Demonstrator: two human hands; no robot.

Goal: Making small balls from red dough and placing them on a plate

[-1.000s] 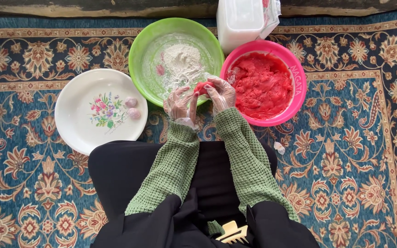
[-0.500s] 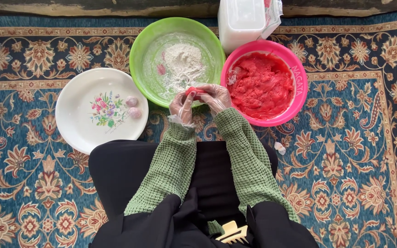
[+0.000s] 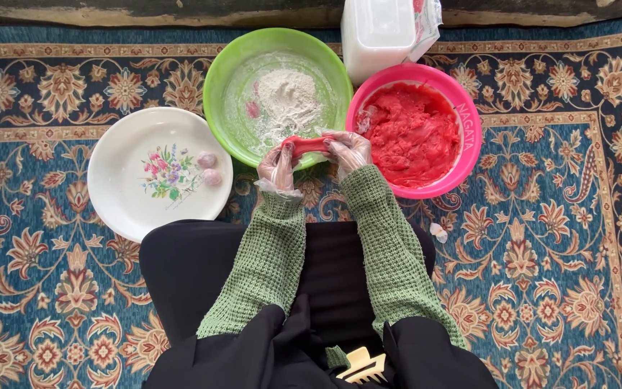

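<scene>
Both my hands wear thin clear plastic gloves and hold one piece of red dough (image 3: 308, 144) between them, stretched flat over the near rim of the green bowl (image 3: 219, 79). My left hand (image 3: 277, 169) grips its left end, my right hand (image 3: 348, 150) its right end. The green bowl holds white flour (image 3: 286, 101) and one small pink lump. To the right, the pink bowl (image 3: 469, 137) is filled with red dough mass (image 3: 412, 133). On the left, a white floral plate (image 3: 127, 194) carries two small floured balls (image 3: 208, 168).
A white plastic container (image 3: 379, 29) stands behind the two bowls. Everything rests on a blue patterned carpet (image 3: 563, 252). A small white scrap (image 3: 437, 231) lies on the carpet right of my lap. A yellow hair clip (image 3: 361, 366) sits at the bottom edge.
The red dough, earlier pinched into a small lump between my fingertips, is now pulled out wider and flatter between both hands. The bowls and plate have not moved.
</scene>
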